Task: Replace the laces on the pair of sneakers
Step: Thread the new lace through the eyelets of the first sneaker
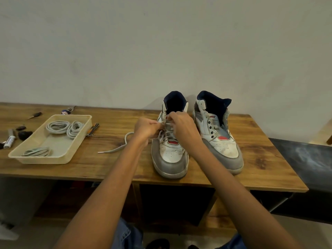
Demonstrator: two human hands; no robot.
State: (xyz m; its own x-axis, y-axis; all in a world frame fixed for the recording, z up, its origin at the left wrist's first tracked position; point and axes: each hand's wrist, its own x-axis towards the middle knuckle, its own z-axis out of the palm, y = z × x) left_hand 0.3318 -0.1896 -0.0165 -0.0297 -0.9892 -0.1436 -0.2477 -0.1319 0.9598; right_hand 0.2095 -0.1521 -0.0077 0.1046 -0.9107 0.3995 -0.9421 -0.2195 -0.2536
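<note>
There is only one view, from a wide-angle camera worn on the person's head, looking forward and steeply down over both forearms at the brown wooden surface [111,169] that stands against a plain pale wall [161,42]. It sits close enough that the arms run in from the bottom edge and the person's blue-jeaned knees show below the surface's front edge, while the lens bends the surface's back edge and the wall into a curve. With no second view, nothing is shared.
</note>
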